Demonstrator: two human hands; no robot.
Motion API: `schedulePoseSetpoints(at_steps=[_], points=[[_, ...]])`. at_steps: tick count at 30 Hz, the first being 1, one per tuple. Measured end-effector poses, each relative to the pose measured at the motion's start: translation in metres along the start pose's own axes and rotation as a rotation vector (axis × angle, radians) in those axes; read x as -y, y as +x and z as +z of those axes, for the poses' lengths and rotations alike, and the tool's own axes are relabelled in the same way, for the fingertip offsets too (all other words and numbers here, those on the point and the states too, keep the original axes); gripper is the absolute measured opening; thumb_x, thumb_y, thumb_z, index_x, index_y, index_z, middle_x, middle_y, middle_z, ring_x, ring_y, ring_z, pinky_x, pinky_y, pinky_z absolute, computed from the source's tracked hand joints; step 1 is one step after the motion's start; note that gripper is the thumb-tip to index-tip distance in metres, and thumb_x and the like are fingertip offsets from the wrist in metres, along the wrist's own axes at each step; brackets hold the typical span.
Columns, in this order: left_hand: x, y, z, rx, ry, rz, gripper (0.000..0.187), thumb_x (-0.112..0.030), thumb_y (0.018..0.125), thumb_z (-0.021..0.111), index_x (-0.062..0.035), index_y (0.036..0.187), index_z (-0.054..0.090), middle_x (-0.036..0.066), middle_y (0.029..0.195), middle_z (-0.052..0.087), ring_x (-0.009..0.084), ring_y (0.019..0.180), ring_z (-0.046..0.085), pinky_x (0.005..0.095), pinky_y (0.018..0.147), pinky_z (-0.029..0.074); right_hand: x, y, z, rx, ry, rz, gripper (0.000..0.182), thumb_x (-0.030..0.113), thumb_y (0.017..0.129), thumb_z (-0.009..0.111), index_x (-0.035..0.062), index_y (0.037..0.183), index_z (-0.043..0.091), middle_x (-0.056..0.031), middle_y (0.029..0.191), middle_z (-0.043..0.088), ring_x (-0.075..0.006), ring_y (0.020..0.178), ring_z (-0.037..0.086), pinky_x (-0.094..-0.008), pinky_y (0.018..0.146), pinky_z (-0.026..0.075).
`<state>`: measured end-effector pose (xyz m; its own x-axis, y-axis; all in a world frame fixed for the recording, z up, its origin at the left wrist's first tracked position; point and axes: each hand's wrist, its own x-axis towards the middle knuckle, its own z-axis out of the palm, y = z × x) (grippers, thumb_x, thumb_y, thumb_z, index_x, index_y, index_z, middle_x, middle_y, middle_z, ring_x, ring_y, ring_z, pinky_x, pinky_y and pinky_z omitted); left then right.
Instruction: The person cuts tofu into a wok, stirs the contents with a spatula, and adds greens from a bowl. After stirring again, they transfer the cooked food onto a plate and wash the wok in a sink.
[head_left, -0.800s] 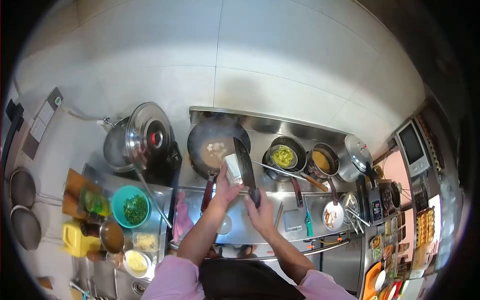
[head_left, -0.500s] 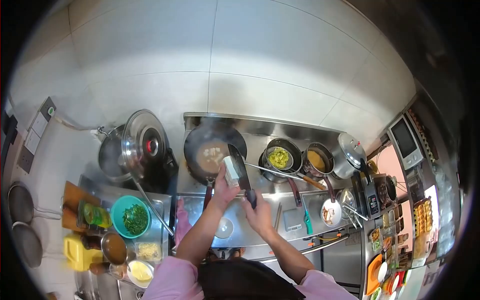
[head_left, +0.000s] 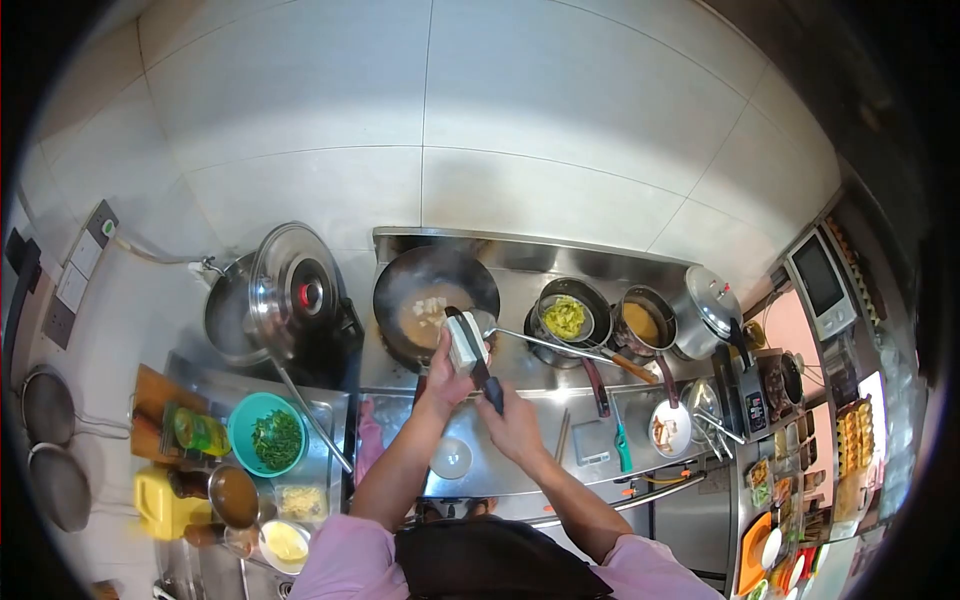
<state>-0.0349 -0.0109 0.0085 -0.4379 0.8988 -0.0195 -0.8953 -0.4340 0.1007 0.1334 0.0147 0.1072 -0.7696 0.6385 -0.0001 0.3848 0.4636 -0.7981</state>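
the white block (head_left: 477, 345) sits up in the left hand (head_left: 450, 377), held over the near right edge of the wok (head_left: 389, 305), apart from the pale cubes (head_left: 430, 307) lying in the wok's brownish liquid. the left hand is cupped, opened only as wide as the block, its thumb side along the left edge and the palm beneath the near end; the far fingers are hidden, so i can't tell how they bend. the right hand (head_left: 512, 418), nearer the person than the wok and to its right, is closed round the dark handle of the knife (head_left: 460, 328), whose blade runs lengthwise along the top of the block, tip pointing toward the wok; whether the edge has gone in, i can't tell. both forearms reach forward from pink sleeves (head_left: 350, 555) and slant inward, so the hands almost meet on the near side of the wok, the left a little farther forward than the right. to the right of the wok stands a pan of green food (head_left: 567, 316), to its left a large metal lid (head_left: 285, 290), and on its near side a small round bowl (head_left: 451, 459) sits below the forearms.
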Motion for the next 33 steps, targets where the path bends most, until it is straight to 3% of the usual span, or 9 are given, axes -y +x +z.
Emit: schedulePoseSetpoints(at_steps=[5,11,14,17,21,24,27,30,33], points=[[0.0,-0.001,-0.005,0.071,0.079,-0.021,0.056,-0.059,0.094,0.055,-0.0125,0.124,0.061,0.008,0.111,0.066,0.0274,0.097,0.065,0.0417,0.079,0.055,-0.022,0.005,0.007,-0.005,-0.107,-0.108,0.036,0.03,0.093,0.062,-0.0018,0.108,0.06,-0.0197,0.066,0.064,-0.0308,0.056,0.067,-0.0415,0.055,0.05],[-0.002,-0.004,-0.017,-0.165,0.162,-0.025,0.05,-0.056,0.096,0.054,-0.0157,0.126,0.061,0.007,0.112,0.067,0.0257,0.1,0.065,0.0403,0.085,0.055,0.001,0.014,-0.015,0.241,0.269,0.203,0.027,0.023,0.094,0.061,-0.0004,0.106,0.06,-0.0078,0.059,0.058,-0.016,0.042,0.057,-0.0309,0.044,0.046],[-0.008,0.003,-0.029,-0.312,0.135,0.068,0.048,-0.052,0.096,0.056,-0.0168,0.128,0.06,0.006,0.119,0.067,0.0261,0.108,0.065,0.0413,0.092,0.053,0.018,0.011,-0.028,0.104,0.327,0.158,0.024,0.023,0.093,0.063,-0.0001,0.099,0.061,-0.007,0.059,0.058,-0.0154,0.043,0.057,-0.0327,0.041,0.044],[-0.02,0.0,-0.013,-0.277,0.21,0.082,0.045,-0.048,0.097,0.058,-0.0165,0.13,0.059,0.006,0.124,0.066,0.026,0.113,0.063,0.0436,0.097,0.051,0.018,0.021,-0.038,0.028,0.326,0.105,0.024,0.023,0.093,0.064,0.0005,0.101,0.061,-0.0088,0.06,0.059,-0.0165,0.045,0.059,-0.0325,0.044,0.045],[-0.048,0.013,-0.014,-0.429,0.316,0.094,0.044,-0.045,0.099,0.055,-0.0146,0.131,0.058,0.007,0.124,0.066,0.0267,0.115,0.063,0.045,0.098,0.05,-0.01,0.044,-0.017,-0.113,-0.016,-0.254,0.028,0.025,0.092,0.065,0.0014,0.107,0.06,-0.0218,0.069,0.065,-0.0387,0.057,0.066,-0.0471,0.056,0.051],[-0.073,0.031,-0.032,-0.37,0.316,0.127,0.05,-0.046,0.095,0.063,-0.0127,0.131,0.058,0.008,0.125,0.065,0.0278,0.116,0.062,0.0469,0.099,0.05,-0.017,0.056,0.002,-0.037,-0.145,-0.298,0.032,0.026,0.092,0.065,0.0033,0.114,0.057,-0.0271,0.078,0.066,-0.0472,0.07,0.066,-0.0539,0.064,0.051],[-0.09,0.039,-0.039,-0.311,0.294,0.13,0.05,-0.048,0.095,0.063,-0.0129,0.13,0.059,0.008,0.125,0.065,0.0271,0.115,0.063,0.0462,0.097,0.051,-0.023,0.066,0.021,0.036,-0.246,-0.312,0.037,0.027,0.092,0.064,0.0043,0.119,0.053,-0.0278,0.083,0.067,-0.0469,0.074,0.066,-0.0555,0.065,0.051],[-0.101,0.047,-0.039,-0.31,0.252,0.135,0.052,-0.053,0.1,0.047,-0.0102,0.126,0.059,0.014,0.123,0.067,0.0354,0.112,0.065,0.0481,0.097,0.052,-0.029,0.08,0.034,0.041,-0.307,-0.378,0.037,0.027,0.093,0.063,0.0044,0.119,0.051,-0.0271,0.081,0.067,-0.0466,0.071,0.066,-0.0554,0.063,0.051],[-0.108,0.047,-0.038,-0.34,0.231,0.135,0.053,-0.054,0.1,0.045,-0.01,0.127,0.058,0.016,0.122,0.067,0.0375,0.11,0.066,0.0496,0.098,0.051,-0.03,0.092,0.041,0.04,-0.303,-0.434,0.033,0.027,0.093,0.061,0.0049,0.115,0.051,-0.0257,0.078,0.067,-0.0462,0.069,0.066,-0.0553,0.062,0.051]])
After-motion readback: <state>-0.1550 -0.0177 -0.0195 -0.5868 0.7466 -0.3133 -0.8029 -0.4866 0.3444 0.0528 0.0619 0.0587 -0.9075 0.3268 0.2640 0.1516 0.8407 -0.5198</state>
